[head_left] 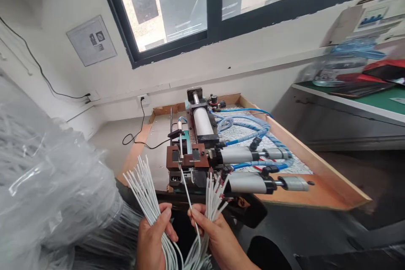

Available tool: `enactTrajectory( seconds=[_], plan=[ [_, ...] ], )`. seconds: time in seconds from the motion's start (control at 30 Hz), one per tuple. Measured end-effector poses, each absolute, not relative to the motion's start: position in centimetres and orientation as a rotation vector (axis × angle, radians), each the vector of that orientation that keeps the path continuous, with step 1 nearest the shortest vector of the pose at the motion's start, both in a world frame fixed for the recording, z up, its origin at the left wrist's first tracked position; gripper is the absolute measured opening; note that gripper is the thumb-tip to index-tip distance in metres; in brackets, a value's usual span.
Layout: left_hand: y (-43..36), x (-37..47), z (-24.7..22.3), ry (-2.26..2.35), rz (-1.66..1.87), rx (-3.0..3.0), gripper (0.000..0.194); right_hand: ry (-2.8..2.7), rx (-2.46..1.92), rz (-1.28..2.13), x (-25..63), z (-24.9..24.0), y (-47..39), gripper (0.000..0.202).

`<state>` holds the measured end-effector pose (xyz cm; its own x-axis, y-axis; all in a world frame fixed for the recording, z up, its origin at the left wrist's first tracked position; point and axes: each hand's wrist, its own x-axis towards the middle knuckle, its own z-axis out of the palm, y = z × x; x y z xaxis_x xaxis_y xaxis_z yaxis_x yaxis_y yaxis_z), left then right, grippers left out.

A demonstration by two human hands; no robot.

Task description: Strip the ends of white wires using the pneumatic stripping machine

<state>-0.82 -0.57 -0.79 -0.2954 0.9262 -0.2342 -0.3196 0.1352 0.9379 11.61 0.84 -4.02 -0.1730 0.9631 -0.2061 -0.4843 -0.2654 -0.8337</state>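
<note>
The machine (pixel 202 122) stands at the front edge of the table (pixel 158 128); blue hoses (pixel 240 138) loop behind it towards the right edge, which carries a raised wooden rim (pixel 316 166). A plastic bag (pixel 57 177) crowds the front left corner, with pale strands inside. A clear bottle (pixel 343 63) stands near the side table's (pixel 389 97) left end; contents unclear. Before the front edge, the left hand (pixel 155 236) is closed round a wire bundle (pixel 146 194); the right hand (pixel 210 230) grips another bundle (pixel 217 196) and pinches a single wire (pixel 187 190), tip at the machine.
</note>
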Motion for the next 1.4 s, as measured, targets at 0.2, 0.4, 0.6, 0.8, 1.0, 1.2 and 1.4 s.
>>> enactTrajectory(
  seconds=[0.2, 0.4, 0.6, 0.8, 1.0, 1.2, 1.4],
  plan=[
    [-0.7, -1.2, 0.1, 1.242, 1.491, 0.660, 0.021, -0.983, -1.039, 1.709, 12.6, -3.7, -1.8, 0.027],
    [-1.2, -1.4, 0.6, 1.209, 1.526, 0.726, 0.017, -1.175, -1.127, 1.682, 12.5, -3.2, -3.5, 0.027],
    [-1.7, -1.7, 0.6, 1.205, 1.554, 0.656, 0.016, -1.279, -1.089, 1.706, 13.2, -4.2, -4.0, 0.030],
    [-1.6, -1.8, 0.5, 1.227, 1.573, 0.579, 0.021, -1.183, -1.073, 1.688, 13.4, -3.8, -4.1, 0.031],
    [-1.8, -1.5, 0.6, 1.251, 1.501, 0.486, 0.026, -0.931, -1.067, 1.637, 12.3, -3.2, -3.0, 0.028],
    [-1.6, -1.5, 0.4, 1.236, 1.464, 0.535, 0.022, -0.735, -0.944, 1.642, 11.3, -3.2, -0.4, 0.023],
    [-0.8, -1.4, 0.3, 1.280, 1.483, 0.529, 0.020, -0.597, -0.895, 1.664, 10.6, -2.8, 1.4, 0.022]
  ],
)
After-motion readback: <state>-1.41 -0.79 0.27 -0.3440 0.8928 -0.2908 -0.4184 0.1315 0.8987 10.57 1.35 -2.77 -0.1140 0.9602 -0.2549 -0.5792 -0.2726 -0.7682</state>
